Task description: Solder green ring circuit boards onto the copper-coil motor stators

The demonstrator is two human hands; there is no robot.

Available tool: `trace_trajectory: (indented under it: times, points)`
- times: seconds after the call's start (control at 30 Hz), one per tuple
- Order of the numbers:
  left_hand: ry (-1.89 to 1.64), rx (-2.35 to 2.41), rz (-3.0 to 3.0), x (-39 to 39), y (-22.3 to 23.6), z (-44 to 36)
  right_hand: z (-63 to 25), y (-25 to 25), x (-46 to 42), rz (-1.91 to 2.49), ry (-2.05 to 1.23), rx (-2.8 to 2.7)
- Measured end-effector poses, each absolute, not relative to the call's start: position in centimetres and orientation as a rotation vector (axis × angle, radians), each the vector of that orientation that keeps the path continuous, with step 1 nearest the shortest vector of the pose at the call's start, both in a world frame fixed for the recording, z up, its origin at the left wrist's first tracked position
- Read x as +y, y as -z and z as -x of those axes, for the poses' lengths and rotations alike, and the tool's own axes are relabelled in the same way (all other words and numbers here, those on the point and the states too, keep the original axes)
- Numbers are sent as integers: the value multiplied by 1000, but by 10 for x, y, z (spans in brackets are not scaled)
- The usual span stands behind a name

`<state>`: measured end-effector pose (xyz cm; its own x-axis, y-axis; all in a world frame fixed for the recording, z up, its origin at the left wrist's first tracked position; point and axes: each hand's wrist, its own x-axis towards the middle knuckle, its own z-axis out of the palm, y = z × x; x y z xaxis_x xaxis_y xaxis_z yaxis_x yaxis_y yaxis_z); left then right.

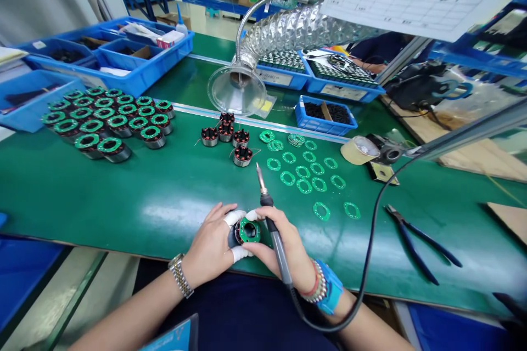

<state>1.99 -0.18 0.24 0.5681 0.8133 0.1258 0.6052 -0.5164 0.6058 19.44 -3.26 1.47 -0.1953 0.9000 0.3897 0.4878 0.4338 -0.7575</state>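
My left hand (212, 244), with white covers on some fingertips, is closed around a motor stator (234, 236) near the table's front edge. A green ring-shaped circuit board (249, 230) sits on the stator's face, turned toward me. My right hand (286, 244) has a soldering iron (275, 236) lying between thumb and forefinger, its tip pointing up and away from the stator. The fingertips of that same hand also touch the board's edge. Beyond them stand several bare stators (242, 156) with copper windings. Loose green ring boards (303, 172) lie spread to the right.
Many stators topped with green boards (110, 145) stand at the left, beside blue bins (140, 79). A clear fume hood (236, 90) hangs at the back. A small blue basket (325, 115) holds black parts. Pliers (415, 241) lie at right; the iron's cord (373, 230) arcs past my right wrist.
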Motion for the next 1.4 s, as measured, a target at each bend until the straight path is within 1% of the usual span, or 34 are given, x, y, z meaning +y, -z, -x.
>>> trace_trajectory:
  times: [0.3, 0.6, 0.83, 1.13, 1.4]
  points:
    - [-505, 1141, -2281, -1, -5, -20, -206, -35, -24, 1052, -668, -2108]
    - [-462, 1136, -2254, -1, -9, -21, -204, -29, -28, 1071, -624, -2145]
    - [-483, 1120, -2251, 0, -5, -20, -205, -34, -26, 1050, -655, -2189]
    - [-537, 1076, -2257, -1, -5, -19, -197, -17, -39, 1158, -524, -1972]
    - [-566, 1049, -2258, -2, -5, -20, -192, -11, -45, 1194, -486, -1863]
